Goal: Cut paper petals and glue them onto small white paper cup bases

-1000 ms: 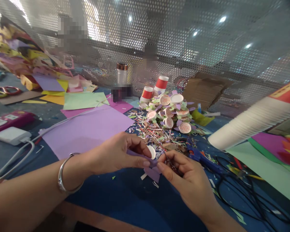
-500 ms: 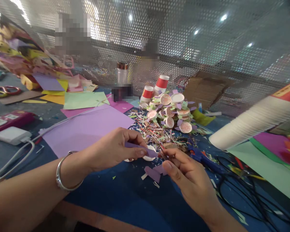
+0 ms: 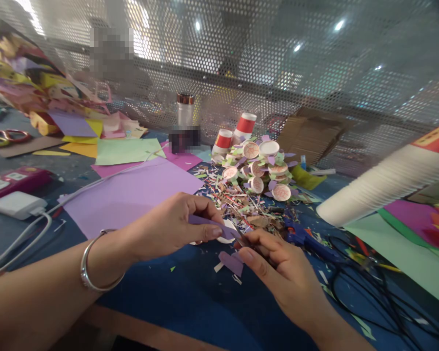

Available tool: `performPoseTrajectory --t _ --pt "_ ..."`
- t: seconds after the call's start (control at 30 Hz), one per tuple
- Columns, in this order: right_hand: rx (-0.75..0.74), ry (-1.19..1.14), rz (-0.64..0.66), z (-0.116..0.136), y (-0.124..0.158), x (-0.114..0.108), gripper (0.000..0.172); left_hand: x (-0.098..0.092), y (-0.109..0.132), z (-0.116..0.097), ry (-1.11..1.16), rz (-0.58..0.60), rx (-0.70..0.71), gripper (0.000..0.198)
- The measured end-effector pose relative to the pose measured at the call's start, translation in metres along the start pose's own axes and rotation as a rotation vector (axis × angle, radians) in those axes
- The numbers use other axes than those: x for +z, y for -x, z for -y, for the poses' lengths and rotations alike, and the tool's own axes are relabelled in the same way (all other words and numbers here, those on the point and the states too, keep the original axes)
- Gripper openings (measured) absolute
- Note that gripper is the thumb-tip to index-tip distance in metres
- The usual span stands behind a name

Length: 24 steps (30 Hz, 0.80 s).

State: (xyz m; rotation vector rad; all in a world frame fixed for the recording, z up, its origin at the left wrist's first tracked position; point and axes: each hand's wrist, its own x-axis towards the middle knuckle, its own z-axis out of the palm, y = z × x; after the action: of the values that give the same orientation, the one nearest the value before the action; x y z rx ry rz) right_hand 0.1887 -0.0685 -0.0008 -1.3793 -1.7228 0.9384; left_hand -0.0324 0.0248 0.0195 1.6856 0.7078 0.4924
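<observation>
The L hand [image 3: 190, 222] had its thumb & fingers pinched on a purple strip [image 3: 227, 231], w/ the strip's free end poking out to the right. The R hand [image 3: 281, 268] was closed round what looked like small scissors [image 3: 243, 239], tips right at that end. Couldn't tell if the blades had bitten in. To snip well, it was best to hold the strip flat & tight near the cut, but w/ the L thumb out of the way. Small, slow snips were prob. safest, b/c thin paper could bend or rip. A white round pc. [image 3: 225, 240] was just behind the strip, so the tips had to miss it. Purple bits [image 3: 231, 264] lay below on the blue table [image 3: 190, 297].
</observation>
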Motion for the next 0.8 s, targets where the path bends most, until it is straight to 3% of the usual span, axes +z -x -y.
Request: performPoseTrajectory --t 0.23,0.8 --pt "0.003 0.030 0.001 -0.0013 0.0015 0.0015 0.031 0.0021 0.0010 -0.0013 -0.041 -0.004 0.080 0.015" --pt "-0.056 0.145 -0.010 0.0038 0.0035 0.0018 0.038 0.0039 0.0005 0.0014 -0.002 0.020 0.074 0.018"
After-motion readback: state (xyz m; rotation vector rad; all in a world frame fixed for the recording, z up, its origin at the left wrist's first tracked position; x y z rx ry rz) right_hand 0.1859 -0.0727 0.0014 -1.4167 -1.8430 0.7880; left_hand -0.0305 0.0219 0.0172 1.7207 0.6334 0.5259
